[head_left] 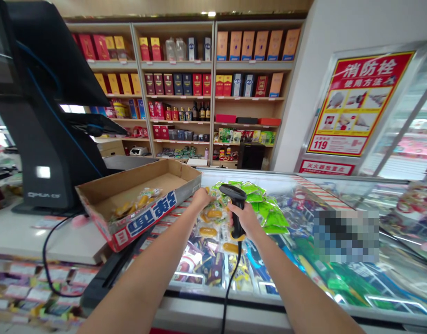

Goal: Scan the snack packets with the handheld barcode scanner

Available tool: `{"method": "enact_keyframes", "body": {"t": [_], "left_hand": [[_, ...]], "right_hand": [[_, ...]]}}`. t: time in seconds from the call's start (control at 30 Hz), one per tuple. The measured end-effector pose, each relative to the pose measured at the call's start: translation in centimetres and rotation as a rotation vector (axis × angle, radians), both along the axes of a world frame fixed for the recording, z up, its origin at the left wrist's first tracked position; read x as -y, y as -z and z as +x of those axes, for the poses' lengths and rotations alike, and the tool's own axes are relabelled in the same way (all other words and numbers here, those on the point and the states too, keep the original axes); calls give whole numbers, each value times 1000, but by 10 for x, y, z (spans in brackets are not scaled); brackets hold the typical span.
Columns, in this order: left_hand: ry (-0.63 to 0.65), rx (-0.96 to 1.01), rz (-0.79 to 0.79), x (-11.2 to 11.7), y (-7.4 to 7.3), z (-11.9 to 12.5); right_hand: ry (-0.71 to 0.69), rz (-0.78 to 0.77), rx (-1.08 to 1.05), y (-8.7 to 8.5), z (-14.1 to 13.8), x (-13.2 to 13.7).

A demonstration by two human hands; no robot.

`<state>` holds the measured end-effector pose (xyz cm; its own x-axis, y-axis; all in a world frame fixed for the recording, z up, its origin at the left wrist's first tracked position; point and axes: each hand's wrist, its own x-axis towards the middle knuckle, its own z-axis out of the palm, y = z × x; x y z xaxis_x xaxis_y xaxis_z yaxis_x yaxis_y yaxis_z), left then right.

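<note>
A black corded barcode scanner stands upright in my right hand, whose fingers wrap round its handle. The scanner's head is above the glass counter and its cord runs down toward me. My left hand is closed at the left edge of a pile of clear-wrapped yellow snack packets. Its fingers pinch at a packet there, though the fingertips are partly hidden. Just right of the scanner lie several bright green packets, overlapping one another. An open cardboard box on the left holds more yellow snack packets.
A black checkout terminal towers at the left beside the box. Colourful goods show under the glass top of the freezer counter. Shelves of boxed bottles line the back, and a red fire-hydrant poster hangs at right.
</note>
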<state>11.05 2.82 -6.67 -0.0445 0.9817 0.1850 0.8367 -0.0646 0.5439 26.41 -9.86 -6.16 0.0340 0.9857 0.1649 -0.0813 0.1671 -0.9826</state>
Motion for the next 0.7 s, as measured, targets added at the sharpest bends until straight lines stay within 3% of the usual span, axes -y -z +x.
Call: {"method": "enact_keyframes", "body": {"t": [0.1, 0.2, 0.33, 0.5, 0.7], "left_hand": [[82, -48, -35, 5, -4, -1], [92, 13, 51, 17, -7, -13], [138, 370, 256, 36, 1, -38], [205, 886, 356, 43, 28, -52], [202, 1117, 403, 29, 42, -47]], "right_hand": [[-1, 26, 31, -1, 0, 0], [-11, 19, 17, -2, 0, 0], [-80, 8, -80, -2, -1, 1], [-197, -2, -159, -2, -3, 4], [-256, -93, -153, -2, -5, 7]]}}
